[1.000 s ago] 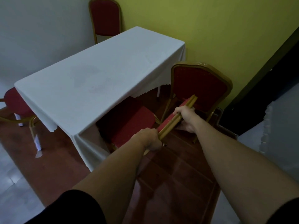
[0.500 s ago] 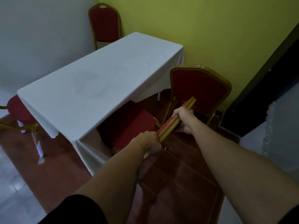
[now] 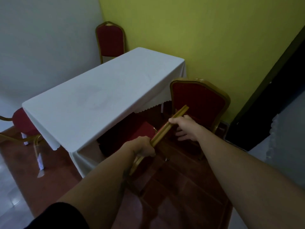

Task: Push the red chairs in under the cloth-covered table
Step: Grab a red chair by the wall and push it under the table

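**Near chair gripped at its backrest beside the table's long edge**

At the table's left end, a red chair (image 3: 21, 124) with a gold frame stands with part of its seat hidden under the overhanging white tablecloth (image 3: 102, 100). Behind the far-left corner of the table, a second red chair (image 3: 110, 40) stands upright against the grey wall, its seat hidden by the tabletop.

Along the near long edge, the chair being handled (image 3: 142, 133) has its red seat partly beneath the cloth, while its gold-edged backrest top rail runs diagonally just outside the edge. The left hand (image 3: 143, 146) is clenched around the lower end of that rail, fingers wrapped over the gold frame. The right hand (image 3: 185, 128) sits at the upper part of the rail with its thumb on top; the fingers are spread loosely behind the backrest rather than curled tight, so it rests against the rail more than it clamps it.

Just beyond the right hand, near the table's right end, a fourth red chair (image 3: 200, 100) stands clear of the table, its backrest facing the camera and its seat hidden behind the hands. Behind it rises a yellow-green wall (image 3: 214, 38).
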`<state>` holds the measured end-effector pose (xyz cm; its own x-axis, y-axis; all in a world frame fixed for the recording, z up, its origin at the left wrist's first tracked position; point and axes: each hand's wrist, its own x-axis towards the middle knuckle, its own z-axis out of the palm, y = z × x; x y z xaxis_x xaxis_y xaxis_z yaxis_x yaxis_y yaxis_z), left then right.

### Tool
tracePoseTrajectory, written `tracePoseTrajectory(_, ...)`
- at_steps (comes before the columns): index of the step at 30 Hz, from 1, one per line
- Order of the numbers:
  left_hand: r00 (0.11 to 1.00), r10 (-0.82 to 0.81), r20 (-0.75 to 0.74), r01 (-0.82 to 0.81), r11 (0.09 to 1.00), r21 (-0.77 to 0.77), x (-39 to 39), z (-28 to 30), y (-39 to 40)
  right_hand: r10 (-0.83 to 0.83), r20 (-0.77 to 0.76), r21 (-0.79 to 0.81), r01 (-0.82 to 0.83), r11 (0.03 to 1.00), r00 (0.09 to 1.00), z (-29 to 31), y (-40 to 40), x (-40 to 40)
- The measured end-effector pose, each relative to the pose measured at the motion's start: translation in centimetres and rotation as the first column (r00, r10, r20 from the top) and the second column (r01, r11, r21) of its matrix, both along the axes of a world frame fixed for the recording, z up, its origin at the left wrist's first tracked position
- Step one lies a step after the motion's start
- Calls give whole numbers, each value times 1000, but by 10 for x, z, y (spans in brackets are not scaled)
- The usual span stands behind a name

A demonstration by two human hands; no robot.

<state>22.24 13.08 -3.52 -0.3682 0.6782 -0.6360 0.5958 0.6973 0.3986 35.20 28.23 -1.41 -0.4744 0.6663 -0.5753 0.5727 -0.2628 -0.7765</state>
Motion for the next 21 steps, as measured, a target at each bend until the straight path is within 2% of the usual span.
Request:
tracePoseTrajectory(3, 1000, -3, 24, 1, 995, 103, 2, 28, 22, 45, 73, 113, -53, 992, 996, 17, 22, 35)
tracePoseTrajectory(8, 956, -167, -243, 233, 933, 273, 13, 88, 78, 33, 254, 382, -131, 915, 967, 52, 71, 82)
tracePoseTrajectory(11, 853, -230, -468, 398, 867, 301, 19, 109, 115, 32, 281, 489, -172, 855, 959, 68, 101, 95)
tracePoseTrajectory(14, 690, -278, -668, 567, 781, 260, 20, 118, 156, 28, 317, 547, -207, 811, 948, 78, 127, 96)
tracePoseTrajectory(17, 585, -296, -755, 653, 725, 222, 14, 114, 201, 21, 379, 560, -247, 791, 925, 83, 156, 90)
tracePoseTrajectory(21, 552, -294, -780, 681, 700, 217, -3, 99, 267, 30, 467, 529, -307, 791, 883, 81, 205, 77)
